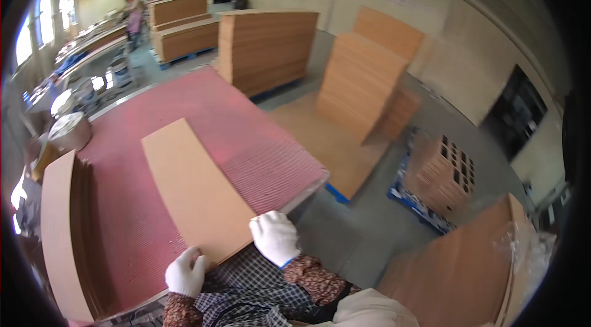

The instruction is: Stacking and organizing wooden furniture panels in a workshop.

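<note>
A long, flat light-brown wooden board [194, 185] lies on the red ribbed tabletop [246, 118], its near end at the table's front edge. White gloves cover both of my hands. My left hand [186, 271] is closed at the board's near left corner, thumb and fingers curled against the edge. At the near right corner my right hand [275, 238] is closed round the edge, its fingers folded. The undersides of the fingers are hidden. A second layer shows thinly along the board's near edge.
Several similar boards [58, 228] stand in a stack at the table's left side, near a white roll [69, 131]. Beyond the table are tall board stacks [268, 47] on pallets. A pallet of cartons [446, 176] and a large brown panel [449, 271] are at right. A person [134, 22] stands far back.
</note>
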Available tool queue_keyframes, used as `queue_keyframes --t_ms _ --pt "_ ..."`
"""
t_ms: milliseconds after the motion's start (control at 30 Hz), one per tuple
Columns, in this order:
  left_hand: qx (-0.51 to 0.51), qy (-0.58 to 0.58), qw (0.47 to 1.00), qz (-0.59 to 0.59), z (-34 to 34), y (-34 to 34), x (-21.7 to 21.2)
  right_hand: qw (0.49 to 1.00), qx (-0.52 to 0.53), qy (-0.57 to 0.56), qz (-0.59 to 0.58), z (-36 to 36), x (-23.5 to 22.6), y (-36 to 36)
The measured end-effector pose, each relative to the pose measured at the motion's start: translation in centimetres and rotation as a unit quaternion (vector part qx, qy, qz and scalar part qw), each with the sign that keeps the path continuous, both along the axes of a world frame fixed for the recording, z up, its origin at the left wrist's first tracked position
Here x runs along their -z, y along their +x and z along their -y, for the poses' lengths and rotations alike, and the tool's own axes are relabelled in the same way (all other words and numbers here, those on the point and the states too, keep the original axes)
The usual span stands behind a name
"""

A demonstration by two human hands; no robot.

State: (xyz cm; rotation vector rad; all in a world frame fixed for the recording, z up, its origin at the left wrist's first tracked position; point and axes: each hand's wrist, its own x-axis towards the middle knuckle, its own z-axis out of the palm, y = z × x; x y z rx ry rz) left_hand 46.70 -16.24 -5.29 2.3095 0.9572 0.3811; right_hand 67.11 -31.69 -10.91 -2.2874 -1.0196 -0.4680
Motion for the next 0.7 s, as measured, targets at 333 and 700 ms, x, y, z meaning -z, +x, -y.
queue_keyframes --t_ms 333,700 --pt "-0.061 -0.222 0.973 0.029 -1.1 -0.7 3.4 0.985 0.010 -0.067 -0.160 0.9 1.3 -1.3" --pt "-0.113 -0.416 0.896 0.105 -1.7 -3.6 4.2 0.985 -0.035 -0.036 -0.162 2.1 3.0 -2.2"
